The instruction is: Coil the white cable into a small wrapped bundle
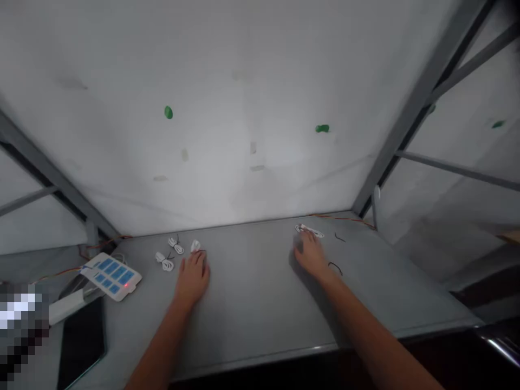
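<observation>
My left hand lies palm down on the grey tabletop, its fingertips at a small white bundle of coiled cord. Two more white cord bundles sit just left of it, with dark wire ends. My right hand is flat and low, fingers close to a flat white coil of cord near the table's far edge. Short dark wires lie to the right of that hand. Neither hand clearly holds anything.
A white panel with blue buttons and a red light stands at the table's left, beside a white cylindrical device and a black phone or tablet. Orange-brown wires run along the far edge. A white wall and grey metal struts surround the table.
</observation>
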A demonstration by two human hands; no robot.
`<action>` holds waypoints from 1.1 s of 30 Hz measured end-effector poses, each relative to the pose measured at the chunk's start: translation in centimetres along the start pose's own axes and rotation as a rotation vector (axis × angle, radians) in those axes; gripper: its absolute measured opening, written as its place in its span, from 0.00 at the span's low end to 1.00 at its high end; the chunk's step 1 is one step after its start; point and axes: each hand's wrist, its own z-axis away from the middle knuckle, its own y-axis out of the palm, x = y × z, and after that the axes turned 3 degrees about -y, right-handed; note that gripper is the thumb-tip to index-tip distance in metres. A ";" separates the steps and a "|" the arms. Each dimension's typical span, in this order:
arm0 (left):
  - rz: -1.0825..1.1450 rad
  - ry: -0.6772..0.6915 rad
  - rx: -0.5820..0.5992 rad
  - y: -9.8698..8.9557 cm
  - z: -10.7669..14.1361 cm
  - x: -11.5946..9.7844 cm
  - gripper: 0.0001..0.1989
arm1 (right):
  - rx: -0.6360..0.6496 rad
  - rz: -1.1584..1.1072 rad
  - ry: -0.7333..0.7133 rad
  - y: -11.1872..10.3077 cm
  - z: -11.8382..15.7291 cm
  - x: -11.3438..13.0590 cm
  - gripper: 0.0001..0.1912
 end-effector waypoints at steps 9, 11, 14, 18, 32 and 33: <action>-0.182 -0.229 -0.245 0.4 0.8 0.3 0.20 | 0.075 0.249 0.162 -1.2 -3.6 -0.8 0.24; -0.153 -0.176 -0.254 0.1 0.8 0.3 0.20 | 0.066 0.288 0.125 -0.9 -2.6 0.5 0.22; -0.075 -0.075 -0.238 -0.6 0.8 0.2 0.19 | 0.072 0.278 0.013 -0.6 -1.4 3.0 0.20; 0.050 -0.020 -0.163 -1.0 0.2 -1.5 0.17 | 0.136 0.061 -0.065 0.0 -1.1 6.3 0.16; 1.039 -0.357 0.666 1.7 -4.5 -13.8 0.29 | 0.436 -0.896 -0.055 3.1 -2.5 7.8 0.13; 1.060 -0.360 0.690 1.7 -4.6 -13.7 0.31 | 0.455 -0.979 -0.055 3.2 -2.5 7.6 0.14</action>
